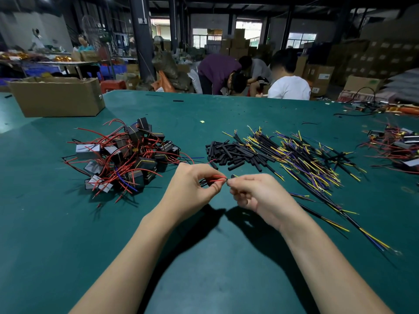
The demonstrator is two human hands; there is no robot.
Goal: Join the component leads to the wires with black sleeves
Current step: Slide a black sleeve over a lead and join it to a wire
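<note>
Above the green table [204, 268], the left hand [190, 189] pinches thin, bendy red wires [216, 177] near their tips, and the right hand [254, 193] seems to pinch a light black sleeve [233, 176].

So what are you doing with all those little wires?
A person is joining wires at a green table. The left hand pinches thin red leads, and the right hand pinches something small and dark right at their tips; it is too small to tell what. Behind the left hand lies a heap of black components with red leads. Behind the right hand lie short black sleeves and a spread of yellow and purple wires, waiting their turn.
</note>
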